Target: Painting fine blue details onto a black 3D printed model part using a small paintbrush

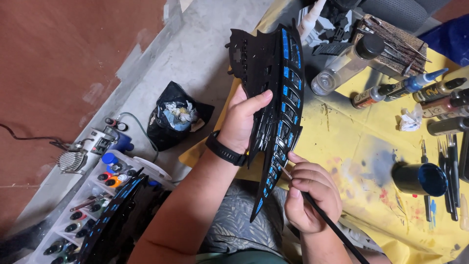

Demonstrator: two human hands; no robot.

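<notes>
Right hand (310, 195) brushes black model (273, 112); blue cup (420, 179), paint bottles (410, 88) beside

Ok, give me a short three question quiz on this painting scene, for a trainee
1. True or false: the left hand holds the black model wing upright.
2. What do the right hand's fingers grip? A) a bottle B) a thin brush C) a cup
3. Fill in: the cup on the yellow table cover is dark ____ inside.

Key: 1 true; 2 B; 3 blue.
</notes>
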